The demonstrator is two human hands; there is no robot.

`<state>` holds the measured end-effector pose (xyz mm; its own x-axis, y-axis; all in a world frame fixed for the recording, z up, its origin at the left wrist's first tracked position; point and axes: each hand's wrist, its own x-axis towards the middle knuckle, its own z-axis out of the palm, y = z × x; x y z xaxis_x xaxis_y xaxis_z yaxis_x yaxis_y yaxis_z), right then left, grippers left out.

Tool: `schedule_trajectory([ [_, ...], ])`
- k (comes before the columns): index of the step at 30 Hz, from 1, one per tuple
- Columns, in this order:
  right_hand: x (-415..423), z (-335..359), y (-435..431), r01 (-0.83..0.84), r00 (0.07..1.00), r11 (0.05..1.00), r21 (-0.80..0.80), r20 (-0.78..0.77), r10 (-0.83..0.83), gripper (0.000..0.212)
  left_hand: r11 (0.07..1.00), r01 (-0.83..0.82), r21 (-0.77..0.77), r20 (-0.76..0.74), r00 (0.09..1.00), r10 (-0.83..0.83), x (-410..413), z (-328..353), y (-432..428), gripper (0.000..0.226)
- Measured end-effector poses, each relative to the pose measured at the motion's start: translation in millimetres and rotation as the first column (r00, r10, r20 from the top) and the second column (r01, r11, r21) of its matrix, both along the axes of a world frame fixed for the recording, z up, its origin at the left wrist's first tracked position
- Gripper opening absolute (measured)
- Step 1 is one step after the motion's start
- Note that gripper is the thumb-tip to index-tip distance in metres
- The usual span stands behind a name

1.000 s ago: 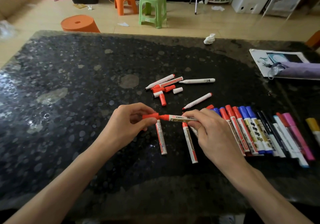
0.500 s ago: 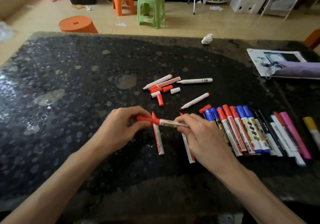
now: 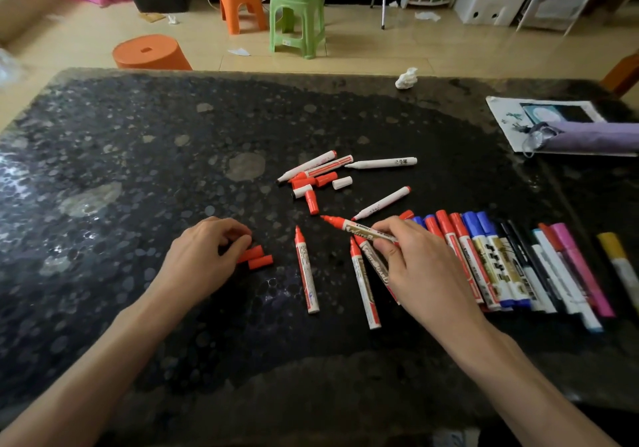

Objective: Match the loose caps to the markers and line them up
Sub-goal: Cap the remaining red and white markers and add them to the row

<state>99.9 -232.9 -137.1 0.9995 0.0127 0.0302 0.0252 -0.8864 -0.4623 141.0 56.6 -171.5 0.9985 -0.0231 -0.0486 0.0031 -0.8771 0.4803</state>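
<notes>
**Red marker in one hand, red caps by the other**

The big black speckled worktop (image 3: 138,170) fills most of the view. Behind it, at 12 o'clock, a green stool (image 3: 297,14) and an orange stool (image 3: 242,0) stand on the floor.

At 2 o'clock on the worktop a purple roll (image 3: 594,137) lies on a sheet of paper (image 3: 505,115).

At 3 o'clock lies the row of capped markers (image 3: 501,267), side by side and touching: red, blue, black, white, pink. A yellow one lies a little apart.

The right hand (image 3: 422,267) is just left of the row. It pinches an open red marker (image 3: 349,226) with thumb and fingers. The tip points to 10 o'clock.

The left hand (image 3: 204,256) is at 8 o'clock with its fingers curled. Its thumb touches two red caps (image 3: 256,258) that lie side by side on the worktop. I cannot tell if it grips one.

Between the hands lie two open markers (image 3: 306,270), tips pointing to 12 o'clock. A third one peeks out under the right hand.

Near the middle is a small heap (image 3: 311,180) of open markers and loose red and white caps. A long white marker (image 3: 380,162) lies just right of it.

A crumpled tissue (image 3: 406,78) sits at the far edge at 1 o'clock.
</notes>
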Motion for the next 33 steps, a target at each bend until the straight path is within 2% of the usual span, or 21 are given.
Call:
schedule_trajectory([
  [5, 3.0, 1.7, -4.0, 0.030, 0.999, 0.999, -0.012, -0.010, -0.030, 0.016, 0.999, 0.036, -0.006, 0.189, 0.981, -0.034, 12.8, 4.0, -31.0, 0.012],
  [8, 5.3, 1.6, -8.5, 0.062, 0.998, 0.998, -0.022, 0.002, -0.062, 0.017, 1.000, 0.014, 0.000, 0.260, 0.966, -0.014, 30.0, 6.7, -64.9, 0.018],
  [10, 6.0, 3.5, -12.7, 0.084, 0.996, 0.996, -0.036, 0.004, -0.084, 0.017, 0.999, -0.048, 0.022, 0.248, 0.968, 0.041, 44.9, 7.6, -85.3, 0.029],
  [12, 6.5, 6.8, -17.7, 0.116, 0.993, 0.993, -0.040, 0.004, -0.115, 0.018, 0.990, -0.085, 0.109, 0.185, 0.981, 0.064, 58.8, 6.8, -99.3, 0.037],
  [14, 7.1, 8.9, -22.0, 0.137, 0.990, 0.990, -0.025, 0.012, -0.137, 0.019, 0.981, -0.094, 0.168, 0.142, 0.987, 0.070, 66.5, 2.4, -105.5, 0.037],
  [17, 7.4, 10.2, -26.3, 0.149, 0.989, 0.989, 0.009, 0.022, -0.149, 0.018, 0.981, -0.085, 0.174, 0.146, 0.988, 0.060, 66.0, -4.2, -108.5, 0.034],
  [22, 6.0, 11.9, -25.4, 0.155, 0.987, 0.988, 0.023, 0.035, -0.156, 0.018, 0.999, 0.044, 0.012, 0.249, 0.967, -0.045, 34.2, 17.5, -89.2, 0.031],
  [24, 4.2, 13.6, -21.1, 0.127, 0.991, 0.991, 0.027, 0.034, -0.128, 0.017, 0.992, 0.073, -0.100, 0.185, 0.981, -0.054, 13.0, 32.7, -70.6, 0.027],
  [27, -1.1, 15.7, -11.5, 0.042, 0.999, 0.997, 0.064, 0.031, -0.044, 0.018, 0.920, 0.064, -0.386, -0.006, 0.997, -0.072, -12.5, 37.4, -42.6, 0.012],
  [33, -3.8, 9.8, 0.2, -0.068, 0.997, 0.994, 0.088, 0.036, 0.065, 0.024, 0.912, 0.143, -0.384, 0.017, 0.989, -0.147, -18.0, 21.6, -24.3, 0.018],
])
